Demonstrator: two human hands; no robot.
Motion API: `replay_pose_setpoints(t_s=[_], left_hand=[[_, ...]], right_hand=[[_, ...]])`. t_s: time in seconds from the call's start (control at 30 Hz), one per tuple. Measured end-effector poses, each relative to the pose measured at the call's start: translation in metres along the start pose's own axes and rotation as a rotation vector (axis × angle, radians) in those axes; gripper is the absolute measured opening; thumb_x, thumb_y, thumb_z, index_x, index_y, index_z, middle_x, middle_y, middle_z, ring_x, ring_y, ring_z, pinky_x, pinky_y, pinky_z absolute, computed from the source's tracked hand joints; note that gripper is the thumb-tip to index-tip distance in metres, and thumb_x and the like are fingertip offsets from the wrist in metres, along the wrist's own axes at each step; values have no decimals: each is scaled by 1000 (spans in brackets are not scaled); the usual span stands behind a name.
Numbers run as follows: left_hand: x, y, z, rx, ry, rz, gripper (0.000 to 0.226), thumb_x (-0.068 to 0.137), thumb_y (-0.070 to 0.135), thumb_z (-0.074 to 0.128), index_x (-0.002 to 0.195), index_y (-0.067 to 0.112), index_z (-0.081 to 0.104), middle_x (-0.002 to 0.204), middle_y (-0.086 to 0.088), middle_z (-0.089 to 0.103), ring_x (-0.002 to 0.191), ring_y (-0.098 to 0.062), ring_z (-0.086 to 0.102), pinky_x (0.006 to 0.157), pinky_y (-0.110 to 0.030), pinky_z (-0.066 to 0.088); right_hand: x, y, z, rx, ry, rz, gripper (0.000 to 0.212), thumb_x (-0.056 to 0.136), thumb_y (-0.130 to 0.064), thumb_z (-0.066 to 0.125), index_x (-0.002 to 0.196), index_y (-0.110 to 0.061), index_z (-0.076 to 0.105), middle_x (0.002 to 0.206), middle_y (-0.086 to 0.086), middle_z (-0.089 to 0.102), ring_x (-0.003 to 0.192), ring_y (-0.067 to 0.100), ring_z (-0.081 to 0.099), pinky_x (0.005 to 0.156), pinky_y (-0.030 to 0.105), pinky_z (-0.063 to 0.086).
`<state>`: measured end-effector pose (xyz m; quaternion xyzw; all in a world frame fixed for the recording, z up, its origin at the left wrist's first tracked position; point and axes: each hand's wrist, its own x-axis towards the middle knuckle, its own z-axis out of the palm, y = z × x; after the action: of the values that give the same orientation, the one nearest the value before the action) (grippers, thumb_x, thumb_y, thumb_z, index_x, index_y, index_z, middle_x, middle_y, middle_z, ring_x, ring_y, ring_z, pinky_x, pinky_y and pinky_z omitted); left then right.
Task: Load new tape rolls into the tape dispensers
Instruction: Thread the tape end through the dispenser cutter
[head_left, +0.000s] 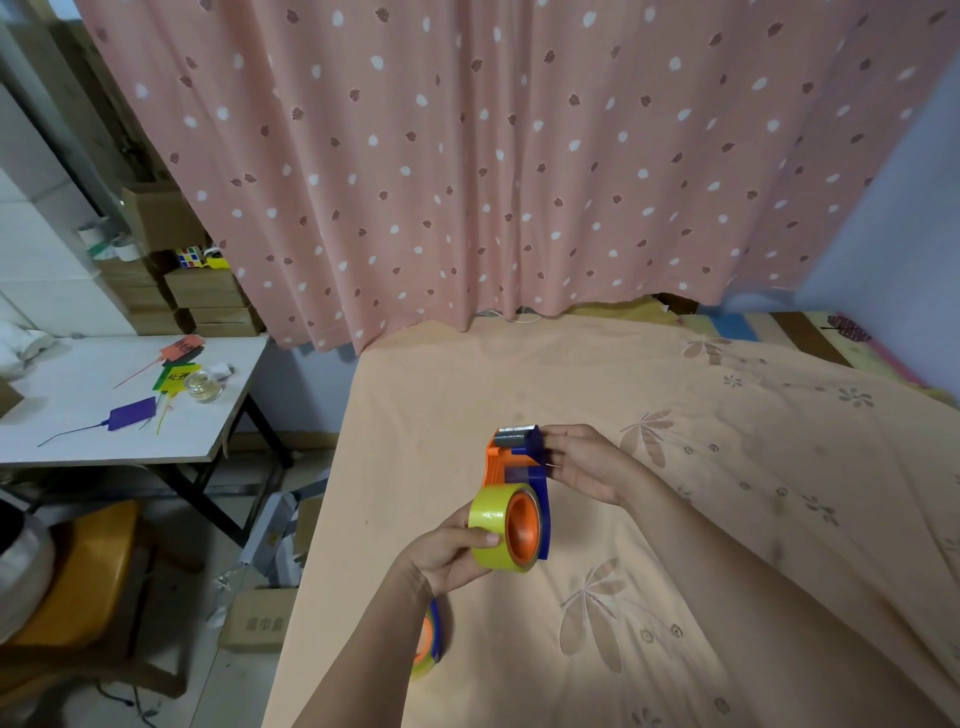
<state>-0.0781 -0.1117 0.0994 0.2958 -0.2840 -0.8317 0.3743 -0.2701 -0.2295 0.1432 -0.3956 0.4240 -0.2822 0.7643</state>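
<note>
An orange and blue tape dispenser (511, 460) is held above the bed, its metal cutter end pointing away from me. A yellow tape roll (491, 519) sits on the dispenser's orange hub. My left hand (449, 553) grips the roll from the left, thumb across its outer face. My right hand (584, 462) pinches the blue cutter end of the dispenser. A second dispenser with a yellow roll (428, 644) lies on the bed under my left forearm, mostly hidden.
The bed (675, 519) has a peach floral sheet, with a pink dotted curtain (493, 156) behind it. A white folding table (104, 415) at the left carries coloured tags and a small clear tape roll. Cardboard boxes and a yellow stool stand on the floor at the left.
</note>
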Motion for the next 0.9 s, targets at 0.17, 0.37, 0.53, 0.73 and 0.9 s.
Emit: replay_pose_setpoints(t_s=[0.17, 0.37, 0.53, 0.73, 0.9], left_hand=[[1, -1, 0, -57, 32, 34, 76, 60, 8, 93, 126, 9, 54, 113, -12, 72, 104, -29, 70, 90, -44, 58], [5, 2, 1, -135, 66, 114, 81, 58, 11, 95, 128, 9, 55, 118, -15, 71, 108, -33, 69, 95, -50, 54], [4, 7, 1, -115, 57, 126, 77, 61, 12, 94, 128, 9, 56, 120, -16, 69, 110, -33, 67, 96, -50, 55], [12, 3, 2, -86, 102, 146, 78, 60, 12, 94, 129, 9, 58, 122, -18, 66, 112, -37, 64, 105, -59, 44], [15, 0, 0, -80, 137, 143, 83, 61, 16, 94, 133, 9, 55, 126, -21, 64, 114, -40, 63, 105, -60, 42]], right_hand=[[1, 5, 1, -20, -10, -14, 26, 100, -21, 56, 112, -3, 71, 108, 14, 74, 97, 24, 71, 83, 32, 57], [-5, 17, 7, -81, -8, 22, 32, 101, -31, 55, 115, -6, 70, 114, 9, 71, 100, 25, 66, 81, 39, 55], [-12, 24, 8, -68, -26, -16, 31, 102, -29, 49, 109, -9, 72, 114, 10, 72, 103, 21, 65, 84, 36, 53], [-15, 32, 12, -118, -30, -4, 37, 99, -31, 47, 114, -10, 73, 115, 12, 72, 104, 21, 64, 90, 38, 50], [-20, 40, 14, -211, -54, -28, 27, 93, -10, 58, 116, -12, 71, 115, 10, 73, 101, 20, 68, 88, 36, 53]])
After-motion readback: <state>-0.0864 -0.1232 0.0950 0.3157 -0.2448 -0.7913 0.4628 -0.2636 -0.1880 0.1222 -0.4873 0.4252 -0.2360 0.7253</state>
